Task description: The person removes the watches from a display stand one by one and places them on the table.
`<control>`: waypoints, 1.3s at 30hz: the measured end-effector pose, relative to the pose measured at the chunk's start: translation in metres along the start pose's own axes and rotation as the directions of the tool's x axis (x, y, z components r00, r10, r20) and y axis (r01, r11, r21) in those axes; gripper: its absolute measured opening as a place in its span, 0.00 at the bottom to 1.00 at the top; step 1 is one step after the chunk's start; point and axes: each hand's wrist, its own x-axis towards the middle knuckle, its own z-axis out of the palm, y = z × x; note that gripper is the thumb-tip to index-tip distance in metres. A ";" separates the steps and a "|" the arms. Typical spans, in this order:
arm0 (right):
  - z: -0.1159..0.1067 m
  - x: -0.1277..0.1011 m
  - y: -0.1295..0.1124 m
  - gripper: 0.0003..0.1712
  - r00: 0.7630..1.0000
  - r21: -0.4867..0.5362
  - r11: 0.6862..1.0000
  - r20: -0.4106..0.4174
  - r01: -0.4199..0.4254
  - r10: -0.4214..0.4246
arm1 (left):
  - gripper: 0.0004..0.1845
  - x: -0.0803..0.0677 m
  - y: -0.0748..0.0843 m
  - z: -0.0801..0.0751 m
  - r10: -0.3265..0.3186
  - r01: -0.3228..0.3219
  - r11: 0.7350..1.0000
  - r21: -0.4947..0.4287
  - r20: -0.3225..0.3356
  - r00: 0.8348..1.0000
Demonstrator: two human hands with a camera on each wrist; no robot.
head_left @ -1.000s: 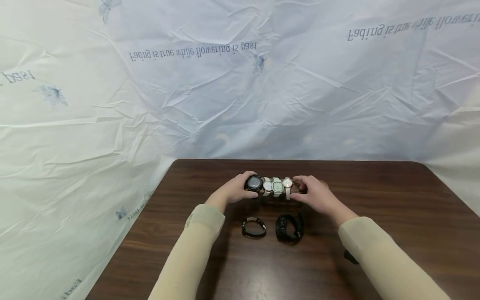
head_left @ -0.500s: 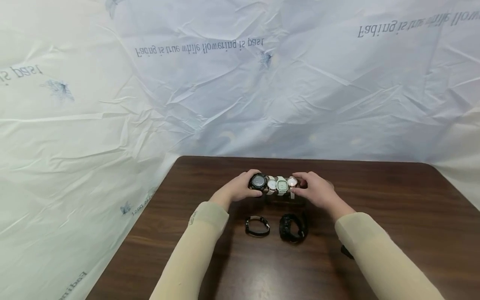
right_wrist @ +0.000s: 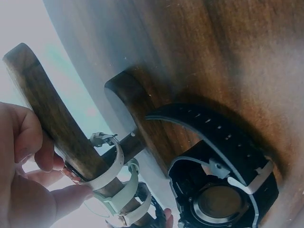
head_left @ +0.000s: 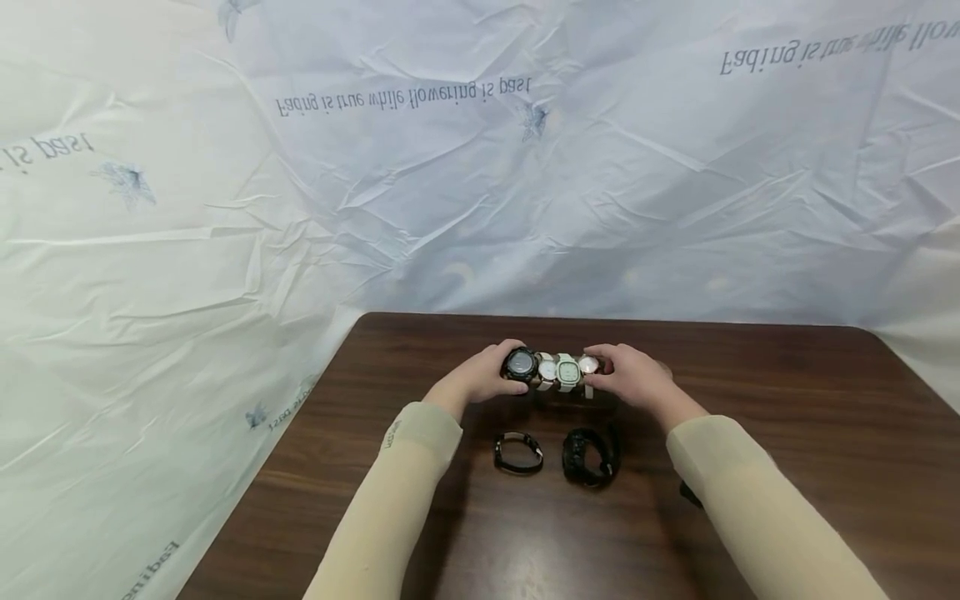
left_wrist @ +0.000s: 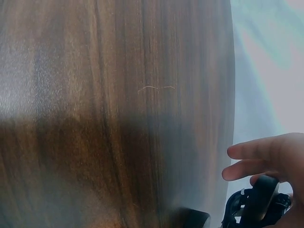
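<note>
My left hand point(head_left: 480, 379) grips the black watch point(head_left: 521, 365) at the left end of the wooden watch stand point(right_wrist: 52, 118). My right hand point(head_left: 633, 379) pinches the stand's right end, mid-frame on the table point(head_left: 787, 392).

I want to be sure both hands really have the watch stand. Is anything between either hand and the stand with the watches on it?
Nothing visible. The left hand grips the black watch at the stand's left end; the right hand holds the right end beside the rose-faced watch. Two loose watches lie nearer the person, clear of both.
</note>
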 end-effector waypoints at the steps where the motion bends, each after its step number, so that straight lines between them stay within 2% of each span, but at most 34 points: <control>1: 0.000 0.001 0.000 0.31 1.000 -0.001 1.000 0.004 -0.004 0.004 | 0.38 0.000 0.000 0.000 0.001 -0.001 1.000 0.001 0.001 1.000; 17: -0.005 0.002 0.000 0.29 1.000 -0.023 1.000 0.029 -0.003 0.004 | 0.38 0.000 -0.002 0.000 0.002 -0.002 1.000 -0.001 -0.003 1.000; 25: -0.008 0.006 0.000 0.34 0.996 -0.039 0.999 0.082 0.019 -0.016 | 0.37 0.000 -0.002 0.000 0.007 -0.007 1.000 -0.006 0.001 1.000; 29: -0.009 0.009 0.000 0.33 0.996 -0.064 0.997 0.083 0.034 -0.029 | 0.37 0.000 -0.001 -0.001 0.010 -0.010 1.000 -0.012 -0.002 1.000; 39: -0.010 0.010 0.004 0.32 0.995 -0.019 1.000 0.100 0.016 -0.014 | 0.37 0.002 -0.004 0.001 0.011 -0.011 1.000 -0.015 0.002 1.000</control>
